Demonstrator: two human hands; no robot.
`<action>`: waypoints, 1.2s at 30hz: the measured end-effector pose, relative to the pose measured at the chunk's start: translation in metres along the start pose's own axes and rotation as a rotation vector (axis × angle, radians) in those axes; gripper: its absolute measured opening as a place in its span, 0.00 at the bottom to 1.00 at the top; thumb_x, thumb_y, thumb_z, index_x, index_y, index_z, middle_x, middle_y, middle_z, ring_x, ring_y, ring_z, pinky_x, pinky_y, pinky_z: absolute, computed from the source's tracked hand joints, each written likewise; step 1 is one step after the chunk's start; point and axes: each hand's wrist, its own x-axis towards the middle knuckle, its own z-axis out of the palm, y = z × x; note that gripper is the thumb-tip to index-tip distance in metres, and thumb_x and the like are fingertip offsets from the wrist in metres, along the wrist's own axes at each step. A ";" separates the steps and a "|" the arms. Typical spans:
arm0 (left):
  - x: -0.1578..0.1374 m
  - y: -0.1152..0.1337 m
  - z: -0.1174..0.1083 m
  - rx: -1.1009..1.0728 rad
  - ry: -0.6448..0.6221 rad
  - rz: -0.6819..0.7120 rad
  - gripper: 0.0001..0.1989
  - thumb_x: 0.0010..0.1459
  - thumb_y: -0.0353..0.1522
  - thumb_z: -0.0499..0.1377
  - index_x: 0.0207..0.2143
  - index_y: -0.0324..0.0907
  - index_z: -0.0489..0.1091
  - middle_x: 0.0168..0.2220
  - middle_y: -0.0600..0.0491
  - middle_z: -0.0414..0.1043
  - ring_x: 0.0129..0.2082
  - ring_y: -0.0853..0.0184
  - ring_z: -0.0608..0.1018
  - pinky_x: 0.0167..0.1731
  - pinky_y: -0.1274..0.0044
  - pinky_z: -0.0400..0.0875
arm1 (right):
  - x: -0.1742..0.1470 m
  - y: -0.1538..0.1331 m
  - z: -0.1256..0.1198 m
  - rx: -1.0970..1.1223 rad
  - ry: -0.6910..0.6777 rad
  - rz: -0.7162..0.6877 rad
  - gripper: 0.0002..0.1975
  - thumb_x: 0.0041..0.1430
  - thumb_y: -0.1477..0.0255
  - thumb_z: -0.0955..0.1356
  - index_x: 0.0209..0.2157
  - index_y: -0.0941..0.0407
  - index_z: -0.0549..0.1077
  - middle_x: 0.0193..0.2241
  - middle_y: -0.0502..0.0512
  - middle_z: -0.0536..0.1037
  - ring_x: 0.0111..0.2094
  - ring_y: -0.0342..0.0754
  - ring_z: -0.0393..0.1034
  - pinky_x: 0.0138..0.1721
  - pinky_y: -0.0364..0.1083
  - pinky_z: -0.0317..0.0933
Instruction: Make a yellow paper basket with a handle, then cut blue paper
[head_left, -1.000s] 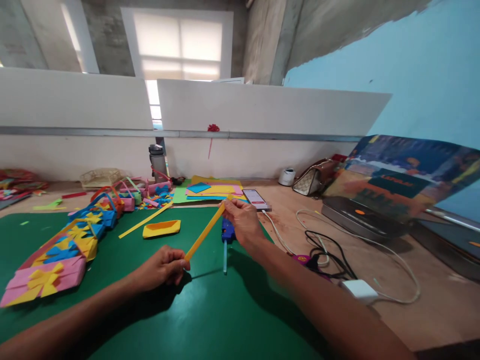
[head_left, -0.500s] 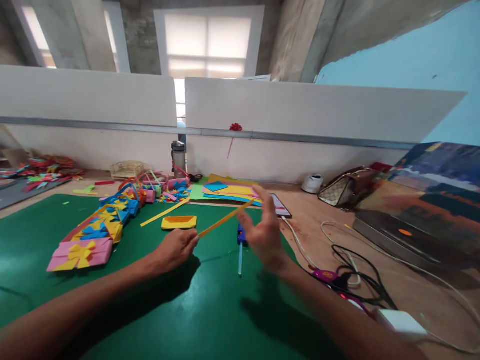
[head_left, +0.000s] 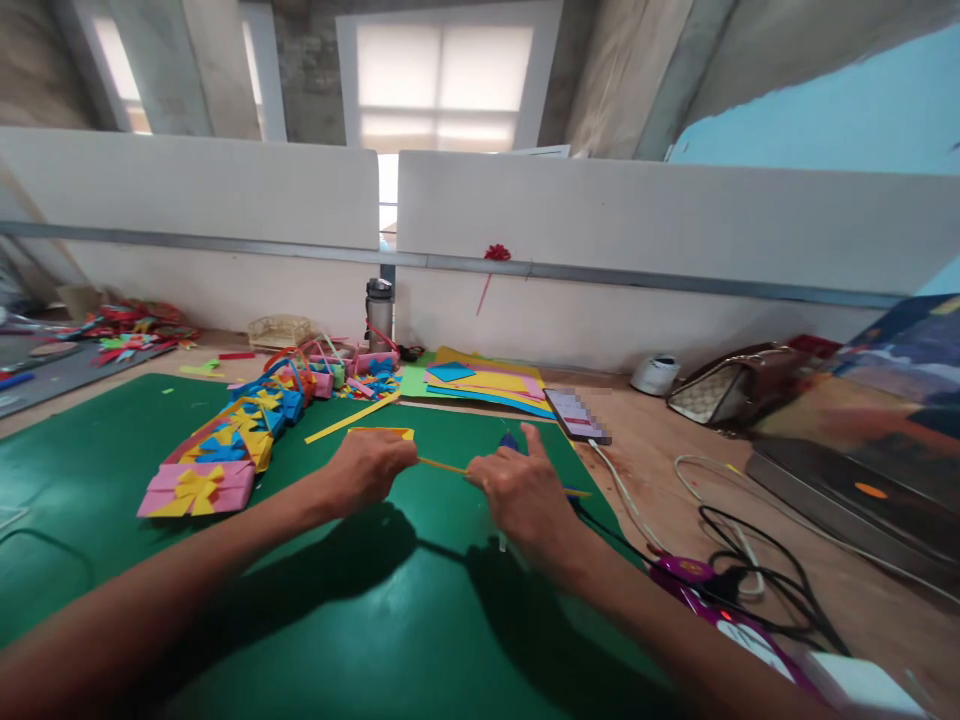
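A narrow yellow paper strip (head_left: 442, 466) stretches between my two hands above the green mat (head_left: 420, 620). My left hand (head_left: 367, 470) is closed on one end. Farther along, my right hand (head_left: 521, 490) pinches the strip, with its index finger raised and the strip's other end poking out past the hand. Just behind my left hand lies a small yellow paper tray (head_left: 407, 434), mostly covered. A blue glue gun (head_left: 510, 441) is largely hidden behind my right hand. Another yellow strip (head_left: 352, 417) rests on the mat.
Paper baskets with bows (head_left: 196, 490) stand in a row at left. Coloured sheets (head_left: 487, 382), a bottle (head_left: 379, 315) and a phone (head_left: 576, 414) are at the back. Cables, a purple power strip (head_left: 686, 570) and a handbag (head_left: 724, 388) lie at right.
My right hand has gone from open, with fingers spread near the strip's far end, to pinching it closer to my left hand. The strip is now nearly level. The view has shifted slightly left.
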 end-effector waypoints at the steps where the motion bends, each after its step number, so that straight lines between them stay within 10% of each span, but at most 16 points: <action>1: 0.002 -0.009 0.001 -0.058 0.000 -0.066 0.12 0.53 0.24 0.46 0.23 0.40 0.66 0.20 0.55 0.64 0.21 0.71 0.64 0.22 0.80 0.51 | 0.002 0.004 -0.002 -0.019 -0.017 0.032 0.15 0.57 0.81 0.58 0.24 0.55 0.72 0.19 0.49 0.74 0.25 0.46 0.64 0.49 0.53 0.39; 14: 0.005 -0.070 0.011 -0.440 0.202 -0.527 0.13 0.54 0.34 0.46 0.18 0.40 0.57 0.17 0.58 0.55 0.19 0.73 0.59 0.21 0.80 0.53 | 0.010 0.033 -0.012 -0.035 0.009 0.291 0.11 0.55 0.78 0.59 0.23 0.57 0.69 0.20 0.56 0.75 0.23 0.48 0.66 0.34 0.48 0.48; 22: 0.004 0.024 0.015 -0.984 0.017 -0.469 0.19 0.56 0.42 0.46 0.23 0.38 0.64 0.21 0.54 0.67 0.20 0.73 0.68 0.21 0.81 0.63 | 0.009 0.004 0.008 1.189 -0.048 0.495 0.11 0.48 0.66 0.66 0.31 0.58 0.72 0.15 0.46 0.70 0.19 0.43 0.65 0.23 0.41 0.56; 26: 0.000 0.055 0.019 -1.199 -0.090 -0.417 0.18 0.55 0.42 0.50 0.23 0.37 0.66 0.22 0.55 0.66 0.21 0.74 0.67 0.24 0.81 0.63 | 0.005 -0.012 0.015 1.213 0.024 0.482 0.16 0.48 0.67 0.65 0.11 0.57 0.67 0.12 0.47 0.67 0.16 0.40 0.59 0.21 0.41 0.52; 36: 0.000 0.056 0.023 -1.296 -0.213 -0.421 0.21 0.53 0.46 0.50 0.21 0.38 0.65 0.19 0.52 0.69 0.19 0.72 0.70 0.24 0.79 0.65 | 0.001 -0.017 0.030 1.256 0.130 0.575 0.17 0.49 0.65 0.65 0.12 0.57 0.67 0.14 0.49 0.68 0.21 0.42 0.61 0.26 0.43 0.55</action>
